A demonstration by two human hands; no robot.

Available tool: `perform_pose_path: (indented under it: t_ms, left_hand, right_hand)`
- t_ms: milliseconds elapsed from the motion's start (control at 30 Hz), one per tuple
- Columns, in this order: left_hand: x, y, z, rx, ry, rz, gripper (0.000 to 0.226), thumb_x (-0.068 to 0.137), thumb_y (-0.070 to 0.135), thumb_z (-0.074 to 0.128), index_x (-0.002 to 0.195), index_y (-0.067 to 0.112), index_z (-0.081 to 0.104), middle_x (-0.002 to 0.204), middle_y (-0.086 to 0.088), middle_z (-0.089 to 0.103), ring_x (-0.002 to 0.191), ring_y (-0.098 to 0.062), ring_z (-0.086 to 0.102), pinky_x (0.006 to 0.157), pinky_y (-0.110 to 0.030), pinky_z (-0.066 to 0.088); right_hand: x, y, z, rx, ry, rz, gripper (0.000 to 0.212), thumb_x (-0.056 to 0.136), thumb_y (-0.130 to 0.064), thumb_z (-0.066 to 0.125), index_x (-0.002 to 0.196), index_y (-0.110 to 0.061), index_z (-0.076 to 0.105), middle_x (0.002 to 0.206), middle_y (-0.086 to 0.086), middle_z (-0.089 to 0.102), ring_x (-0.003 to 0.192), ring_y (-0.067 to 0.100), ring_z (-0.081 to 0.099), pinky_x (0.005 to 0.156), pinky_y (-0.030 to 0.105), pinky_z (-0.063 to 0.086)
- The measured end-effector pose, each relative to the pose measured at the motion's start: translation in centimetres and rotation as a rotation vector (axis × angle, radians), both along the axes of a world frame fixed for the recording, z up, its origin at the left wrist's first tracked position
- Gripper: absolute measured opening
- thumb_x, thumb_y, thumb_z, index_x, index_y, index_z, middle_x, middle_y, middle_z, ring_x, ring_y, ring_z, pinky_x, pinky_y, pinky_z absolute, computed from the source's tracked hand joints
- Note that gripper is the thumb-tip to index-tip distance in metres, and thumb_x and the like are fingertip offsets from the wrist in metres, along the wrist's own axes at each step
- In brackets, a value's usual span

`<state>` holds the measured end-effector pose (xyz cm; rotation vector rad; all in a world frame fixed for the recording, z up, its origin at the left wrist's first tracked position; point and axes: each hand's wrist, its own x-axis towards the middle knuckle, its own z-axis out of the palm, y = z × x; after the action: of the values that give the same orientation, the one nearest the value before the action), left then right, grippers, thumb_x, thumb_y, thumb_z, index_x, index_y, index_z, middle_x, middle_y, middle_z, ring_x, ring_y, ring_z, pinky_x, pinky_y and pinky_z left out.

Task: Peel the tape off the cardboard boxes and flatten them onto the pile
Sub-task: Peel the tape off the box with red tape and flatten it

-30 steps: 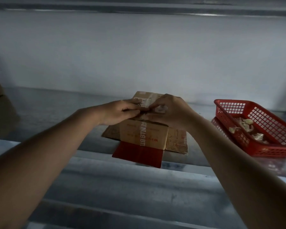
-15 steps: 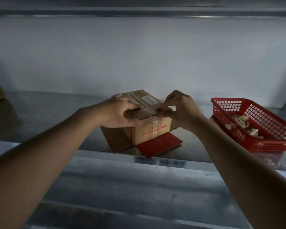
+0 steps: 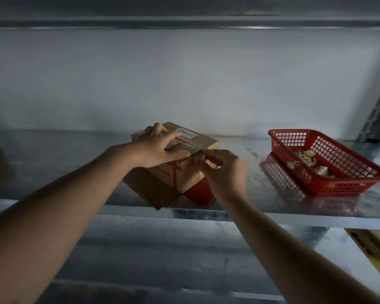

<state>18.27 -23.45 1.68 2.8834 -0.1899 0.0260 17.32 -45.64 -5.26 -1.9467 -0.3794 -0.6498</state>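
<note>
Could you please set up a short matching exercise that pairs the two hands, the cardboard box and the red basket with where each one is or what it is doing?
Things:
1. left hand
2. right hand
3. cardboard box
4. red basket

States:
A. holds crumpled tape scraps
B. pinches the tape at the box's near top edge
C. presses flat on the box top
D. sits on flattened cardboard on the shelf

Pairs: 1-C, 2-B, 3-D, 4-A

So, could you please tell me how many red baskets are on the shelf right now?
1. The red basket sits on the metal shelf, right of the cardboard box, apart from it. Its mirror image shows in the shelf beside it.
</note>
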Motion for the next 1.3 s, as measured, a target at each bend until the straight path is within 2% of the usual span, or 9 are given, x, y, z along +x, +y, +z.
perform_pose_path:
  t_ms: [67,133,500,667,767,900,1000,1167,1300]
  left_hand:
    - [0.1,-0.2,-0.9,-0.004,0.038,-0.017,0.106,0.069,0.102,0.019,0.162,0.05,0.011,0.172,0.004,0.002,0.159,-0.026,-0.01,0.126,-0.06,0.007]
    - [0.4,-0.2,-1.3,0.011,0.061,-0.032,0.108,0.068,0.102,0.012,0.162,0.049,0.004,0.173,0.001,-0.013,0.157,-0.023,-0.019,0.127,-0.057,-0.001]
    - [1.5,-0.6,-0.5,0.03,0.145,-0.024,0.125,0.052,0.111,0.009,0.162,0.051,0.004,0.174,0.011,-0.008,0.159,-0.024,-0.013,0.125,-0.063,0.002]
    - [1.5,-1.0,0.0,0.134,0.109,-0.026,0.112,0.064,0.109,0.008,0.159,0.051,0.015,0.173,0.003,0.003,0.159,-0.033,-0.002,0.12,-0.064,0.009]
    - [1.8,-0.8,0.7,0.224,0.033,-0.032,0.096,0.068,0.106,0.013,0.139,0.046,0.039,0.156,-0.005,0.03,0.151,-0.036,0.019,0.115,-0.059,0.023]
    - [2.9,0.1,0.9,0.34,-0.102,-0.07,0.076,0.089,0.085,0.017,0.151,0.043,0.033,0.145,-0.01,0.036,0.139,-0.034,0.03,0.11,-0.052,0.027]
    - [4.0,0.6,0.4,0.331,-0.114,-0.09,0.069,0.089,0.083,0.016,0.141,0.043,0.04,0.135,-0.007,0.036,0.132,-0.032,0.034,0.106,-0.052,0.03]
    - [5.7,0.9,-0.5,0.139,-0.095,-0.187,0.045,0.089,0.081,0.02,0.097,0.043,0.041,0.117,0.006,0.048,0.112,-0.019,0.051,0.086,-0.048,0.048]
    - [6.3,1.0,-1.3,0.098,-0.142,-0.198,0.042,0.09,0.083,0.016,0.095,0.049,0.041,0.093,0.015,0.049,0.086,-0.006,0.048,0.069,-0.043,0.036]
  right_hand:
    - [-0.3,0.8,-0.3,0.048,0.013,-0.034,0.022,0.089,-0.023,0.08,0.111,-0.022,0.081,0.105,-0.006,0.078,0.09,0.004,0.07,0.085,0.033,0.059]
    - [-0.4,1.6,-0.3,0.079,0.021,-0.086,0.019,0.092,-0.021,0.077,0.111,-0.022,0.081,0.105,-0.006,0.079,0.093,0.009,0.07,0.086,0.037,0.058]
    - [-0.1,2.3,-0.4,0.073,0.005,-0.149,0.012,0.095,-0.026,0.075,0.104,-0.023,0.082,0.093,-0.01,0.079,0.081,0.001,0.071,0.075,0.033,0.061]
    - [0.7,0.8,3.1,-0.219,0.036,-0.1,0.012,0.089,-0.033,0.08,0.089,-0.021,0.083,0.079,-0.007,0.077,0.071,0.007,0.069,0.068,0.036,0.059]
    - [1.4,0.0,6.5,-0.534,-0.019,-0.054,0.019,0.086,-0.025,0.084,0.103,-0.015,0.082,0.101,0.004,0.079,0.092,0.018,0.072,0.082,0.026,0.055]
    - [1.8,-0.2,9.2,-0.861,-0.046,0.133,0.013,0.093,-0.016,0.075,0.103,-0.016,0.083,0.104,0.001,0.078,0.097,0.017,0.071,0.087,0.032,0.056]
    - [2.3,-1.0,9.8,-0.831,0.033,0.182,0.014,0.092,-0.024,0.077,0.104,-0.019,0.083,0.107,-0.002,0.078,0.096,0.011,0.071,0.086,0.033,0.059]
    - [2.3,-1.4,9.3,-0.786,0.02,0.201,0.013,0.091,-0.022,0.078,0.103,-0.018,0.083,0.107,-0.003,0.078,0.095,0.008,0.071,0.087,0.033,0.06]
    - [2.2,-0.7,9.8,-0.886,0.008,0.18,0.01,0.089,-0.017,0.078,0.098,-0.016,0.083,0.105,-0.002,0.077,0.094,0.011,0.069,0.083,0.036,0.061]
